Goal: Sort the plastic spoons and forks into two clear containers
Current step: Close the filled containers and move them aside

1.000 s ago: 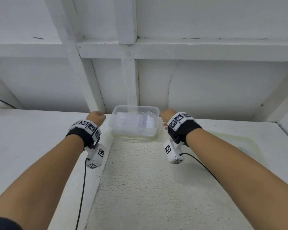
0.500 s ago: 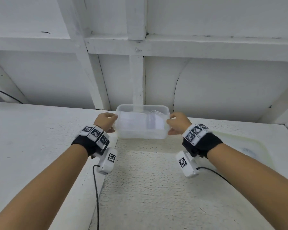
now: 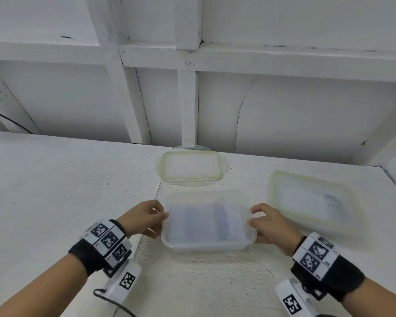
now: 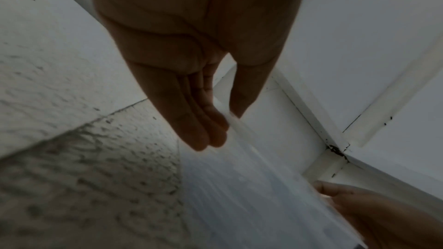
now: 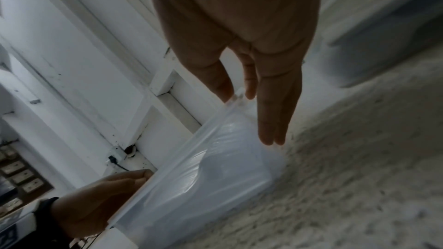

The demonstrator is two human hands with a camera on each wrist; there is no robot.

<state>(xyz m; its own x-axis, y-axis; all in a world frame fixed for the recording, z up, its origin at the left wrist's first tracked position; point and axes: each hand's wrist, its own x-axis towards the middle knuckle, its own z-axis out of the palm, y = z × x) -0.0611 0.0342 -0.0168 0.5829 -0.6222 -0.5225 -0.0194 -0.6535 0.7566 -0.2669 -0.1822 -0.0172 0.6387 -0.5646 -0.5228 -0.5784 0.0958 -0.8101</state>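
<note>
Between both hands, clear container (image 3: 207,221) sits blurry on white table (image 3: 55,184); things inside too fuzzy to count. Left hand (image 3: 144,219) pinches left rim, right hand (image 3: 271,226) pinches right rim. Two lids: one lid (image 3: 191,165) behind, second lid (image 3: 311,202) at right.

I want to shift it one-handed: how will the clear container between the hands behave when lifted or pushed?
The clear container looks thin-walled, so probably light and a bit flexible; the left hand and right hand hold opposite ends. Broad and low, it should slide rather than tip. Its smooth plastic may be slippery.
</note>
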